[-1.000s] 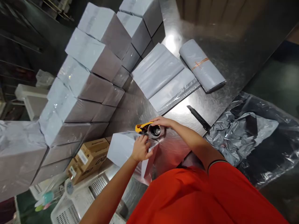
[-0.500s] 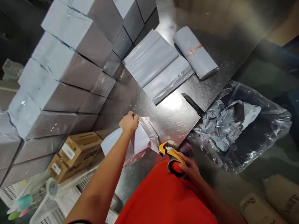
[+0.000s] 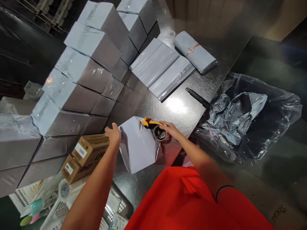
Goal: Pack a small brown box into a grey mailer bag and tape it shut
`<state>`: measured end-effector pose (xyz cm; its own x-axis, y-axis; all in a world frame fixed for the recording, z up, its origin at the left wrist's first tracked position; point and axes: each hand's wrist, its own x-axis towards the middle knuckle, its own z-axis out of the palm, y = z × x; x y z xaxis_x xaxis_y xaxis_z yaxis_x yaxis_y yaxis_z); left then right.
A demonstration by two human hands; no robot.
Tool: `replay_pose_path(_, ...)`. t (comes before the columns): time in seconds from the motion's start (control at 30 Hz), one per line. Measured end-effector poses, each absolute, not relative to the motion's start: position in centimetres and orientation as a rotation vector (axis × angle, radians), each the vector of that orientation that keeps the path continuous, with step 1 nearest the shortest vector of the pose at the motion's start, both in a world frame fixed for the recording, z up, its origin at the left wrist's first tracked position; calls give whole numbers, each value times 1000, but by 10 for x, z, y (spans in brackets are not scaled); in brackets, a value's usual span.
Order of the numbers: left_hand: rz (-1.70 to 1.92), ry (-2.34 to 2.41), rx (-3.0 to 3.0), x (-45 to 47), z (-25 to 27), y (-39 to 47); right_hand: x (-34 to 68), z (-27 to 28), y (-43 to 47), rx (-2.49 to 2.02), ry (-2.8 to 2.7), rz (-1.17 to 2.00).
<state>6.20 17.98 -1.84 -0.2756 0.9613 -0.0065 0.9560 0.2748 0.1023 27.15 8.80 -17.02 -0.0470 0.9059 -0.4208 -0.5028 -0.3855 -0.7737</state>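
A white wrapped package (image 3: 139, 148) sits on the metal table in front of me, its wrapping creased and folded at the edges. My right hand (image 3: 169, 129) grips the handle of a yellow tape dispenser (image 3: 150, 122) with a dark-cored tape roll. The dispenser's head rests at the package's top right edge. By the package's left edge is my left hand (image 3: 113, 135), with its fingers apart and nothing visible in it. A black box cutter (image 3: 198, 97) lies on the table farther right.
White wrapped boxes (image 3: 83, 95) are stacked at left. Grey mailing bags (image 3: 161, 68) and a rolled bundle (image 3: 194, 52) lie at the back. Brown cartons (image 3: 82, 156) and white baskets (image 3: 56, 209) stand front left. A clear plastic bag (image 3: 280, 108) with crumpled wrapping hangs beyond the right edge.
The tape dispenser in my right hand has moved from my waist up to the package. My left hand has let go of the wrapping and shifted left. The package has been turned.
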Motion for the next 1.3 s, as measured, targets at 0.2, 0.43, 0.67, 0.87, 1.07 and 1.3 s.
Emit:
replay_pose_path(0.2, -405, 51, 2931, 90, -26, 78, 294, -159, 140, -1080, -587, 1868)
replay_pose_path(0.43, -768, 44, 2748, 95, -56, 107, 293, -158, 156, -1094, -688, 1915)
replay_pose_path(0.67, -653, 722, 2846, 119, -56, 142, 277, -147, 217, -1003, -921, 1973)
replay_pose_path(0.87, -545, 1163, 2742, 131, -57, 156, 384, -154, 166, -981, -1007, 1961)
replay_pose_path(1.07, -262, 1845, 2486, 156, -53, 193, 434, -139, -21, -1301, -629, 1802)
replay_pose_path(1.3, -474, 2090, 2173, 167, -47, 190, 331, -144, -119, -1229, -448, 1823)
